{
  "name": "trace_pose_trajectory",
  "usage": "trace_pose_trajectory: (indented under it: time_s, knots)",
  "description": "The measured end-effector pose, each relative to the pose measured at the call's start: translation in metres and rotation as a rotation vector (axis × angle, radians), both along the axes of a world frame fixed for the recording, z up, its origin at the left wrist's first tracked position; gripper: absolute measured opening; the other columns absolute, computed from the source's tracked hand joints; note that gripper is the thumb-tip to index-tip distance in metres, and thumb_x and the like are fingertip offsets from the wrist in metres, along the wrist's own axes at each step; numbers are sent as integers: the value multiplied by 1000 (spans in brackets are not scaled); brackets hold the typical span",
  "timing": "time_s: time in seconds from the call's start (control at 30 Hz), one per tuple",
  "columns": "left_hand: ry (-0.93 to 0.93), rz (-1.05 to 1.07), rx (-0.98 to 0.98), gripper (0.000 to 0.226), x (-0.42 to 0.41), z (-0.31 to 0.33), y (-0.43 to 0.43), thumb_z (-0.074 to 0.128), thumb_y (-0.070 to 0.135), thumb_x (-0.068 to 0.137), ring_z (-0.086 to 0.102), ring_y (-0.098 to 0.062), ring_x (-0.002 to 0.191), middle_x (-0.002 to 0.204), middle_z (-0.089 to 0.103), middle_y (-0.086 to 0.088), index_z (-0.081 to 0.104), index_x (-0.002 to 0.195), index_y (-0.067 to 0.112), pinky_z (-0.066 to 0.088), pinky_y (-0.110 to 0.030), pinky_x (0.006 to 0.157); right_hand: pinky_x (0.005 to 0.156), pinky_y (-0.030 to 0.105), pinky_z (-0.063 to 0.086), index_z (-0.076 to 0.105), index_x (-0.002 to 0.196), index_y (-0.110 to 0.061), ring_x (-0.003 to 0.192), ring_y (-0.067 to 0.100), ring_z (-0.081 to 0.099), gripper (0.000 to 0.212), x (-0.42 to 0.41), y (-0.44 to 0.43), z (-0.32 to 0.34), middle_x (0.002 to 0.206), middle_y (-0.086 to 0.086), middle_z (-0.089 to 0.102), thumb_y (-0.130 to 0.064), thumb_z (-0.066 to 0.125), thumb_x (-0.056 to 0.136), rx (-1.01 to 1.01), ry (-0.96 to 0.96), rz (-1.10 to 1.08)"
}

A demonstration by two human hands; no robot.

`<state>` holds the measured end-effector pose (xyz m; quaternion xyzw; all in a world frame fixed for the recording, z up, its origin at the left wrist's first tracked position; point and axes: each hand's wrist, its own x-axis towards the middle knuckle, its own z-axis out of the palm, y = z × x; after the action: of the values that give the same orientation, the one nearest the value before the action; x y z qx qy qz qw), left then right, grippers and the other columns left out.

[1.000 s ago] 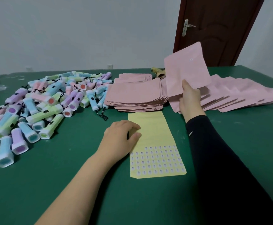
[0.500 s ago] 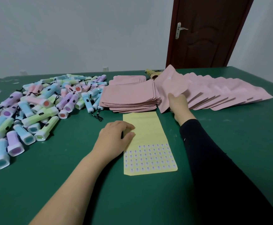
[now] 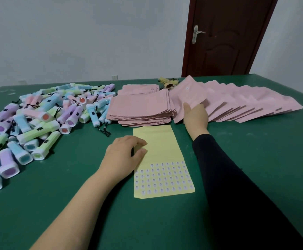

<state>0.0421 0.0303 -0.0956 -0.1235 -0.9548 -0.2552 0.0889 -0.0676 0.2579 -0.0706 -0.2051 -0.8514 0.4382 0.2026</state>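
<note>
Looking down from the head camera, we are seeing the right hand (image 3: 195,118) just right of the frame's centre, gripping a pink bag (image 3: 187,96). The thumb is lying on top of the bag and the fingers are curling beneath its lower edge. The bag is tilting up off the green table (image 3: 259,163), between a neat stack of pink bags (image 3: 141,107) on its left and a fanned row of pink bags (image 3: 251,101) running toward the right edge.

Below centre, the left hand (image 3: 125,156) is resting on the left edge of a yellow sticker sheet (image 3: 163,141). Its fingers are loosely bent and gripping nothing. Small stickers are filling the sheet's lower part.

A heap of pastel flashlights (image 3: 39,121) is lying at the left of the frame. A dark door (image 3: 228,38) is standing at upper right.
</note>
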Motion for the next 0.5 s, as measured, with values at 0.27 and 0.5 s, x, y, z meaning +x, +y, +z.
trace_pose_trajectory:
  time_s: [0.27, 0.5]
  knots:
    - [3, -2, 10, 24, 1, 1, 1, 53, 42, 97, 44, -10, 123, 126, 57, 20, 61, 119, 39, 34, -36, 103, 75, 27, 38, 57, 121, -1, 86, 20, 46, 42, 10, 20, 0, 140, 10, 33, -32, 35, 104, -91, 210, -245]
    - [-8, -2, 18, 23, 1, 0, 1, 53, 43, 96, 44, -9, 122, 125, 56, 22, 60, 118, 40, 33, -34, 103, 80, 21, 38, 45, 137, -9, 110, 22, 54, 35, 16, 25, 1, 146, 10, 34, -17, 37, 104, -291, 347, -281]
